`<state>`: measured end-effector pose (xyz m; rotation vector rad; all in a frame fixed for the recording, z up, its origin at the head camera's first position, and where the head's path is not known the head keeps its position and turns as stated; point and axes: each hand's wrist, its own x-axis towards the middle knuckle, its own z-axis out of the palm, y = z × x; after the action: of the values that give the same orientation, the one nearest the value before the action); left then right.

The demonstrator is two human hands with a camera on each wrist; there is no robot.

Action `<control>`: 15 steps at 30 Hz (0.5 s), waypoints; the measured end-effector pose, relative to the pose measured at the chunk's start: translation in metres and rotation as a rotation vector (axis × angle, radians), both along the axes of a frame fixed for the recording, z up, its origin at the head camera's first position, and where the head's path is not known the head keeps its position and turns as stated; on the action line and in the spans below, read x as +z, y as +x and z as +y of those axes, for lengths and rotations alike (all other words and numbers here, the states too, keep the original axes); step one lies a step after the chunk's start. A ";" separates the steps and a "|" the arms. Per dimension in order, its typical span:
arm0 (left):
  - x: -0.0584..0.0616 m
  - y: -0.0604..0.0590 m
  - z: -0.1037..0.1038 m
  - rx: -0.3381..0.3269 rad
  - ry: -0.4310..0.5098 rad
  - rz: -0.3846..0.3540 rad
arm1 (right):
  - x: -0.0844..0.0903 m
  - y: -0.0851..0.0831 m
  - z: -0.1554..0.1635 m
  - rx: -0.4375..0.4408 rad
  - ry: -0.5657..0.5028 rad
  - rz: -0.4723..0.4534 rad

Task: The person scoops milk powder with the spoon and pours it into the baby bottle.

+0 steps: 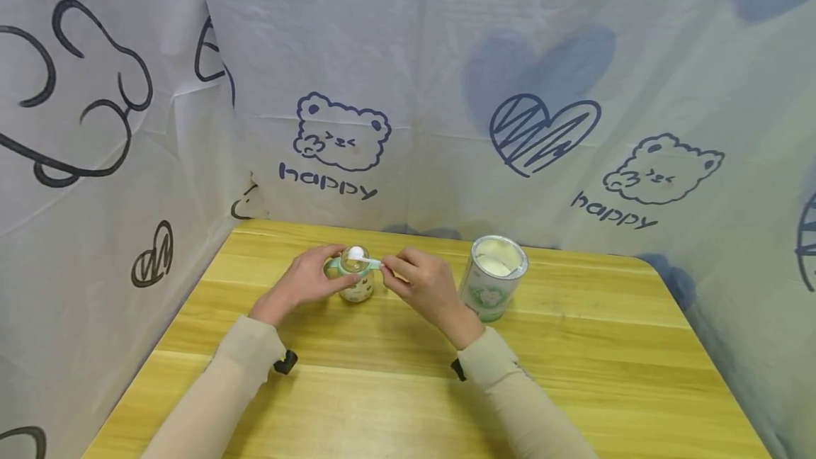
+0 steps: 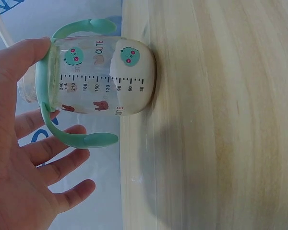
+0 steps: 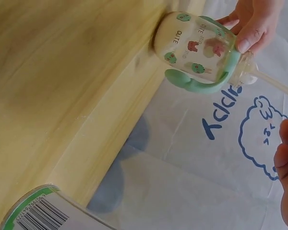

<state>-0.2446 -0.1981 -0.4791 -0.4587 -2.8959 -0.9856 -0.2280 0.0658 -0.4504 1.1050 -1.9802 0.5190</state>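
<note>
A clear baby bottle (image 1: 357,293) with mint-green handles stands upright on the table, its mouth uncapped. White powder fills its lower part, up to roughly the 90 mark in the left wrist view. My left hand (image 1: 309,276) grips the bottle's collar between thumb and fingers; the other fingers spread loosely behind it. Over the mouth sits a white scoop (image 1: 356,253), its bowl heaped or pale with powder. The fingertips of my right hand (image 1: 426,283) pinch the end of its handle, which is thin and white in the right wrist view.
An open can (image 1: 489,296) of pale powder stands to the right of my right hand. Wooden table (image 1: 382,402) lies under everything. A printed cloth (image 1: 433,161) hangs along the back and sides, close behind the table's far edge.
</note>
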 end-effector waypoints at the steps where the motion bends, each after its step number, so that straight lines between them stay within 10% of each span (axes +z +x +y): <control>1: 0.000 0.000 0.000 0.000 0.001 0.000 | 0.000 0.000 0.000 0.001 -0.004 -0.002; 15: -0.002 -0.001 -0.001 -0.007 -0.007 0.006 | -0.006 -0.007 -0.001 0.023 0.110 0.237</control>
<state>-0.2454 -0.1996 -0.4809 -0.4718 -2.8955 -0.9740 -0.2349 0.0647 -0.4559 1.1994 -1.8080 0.2791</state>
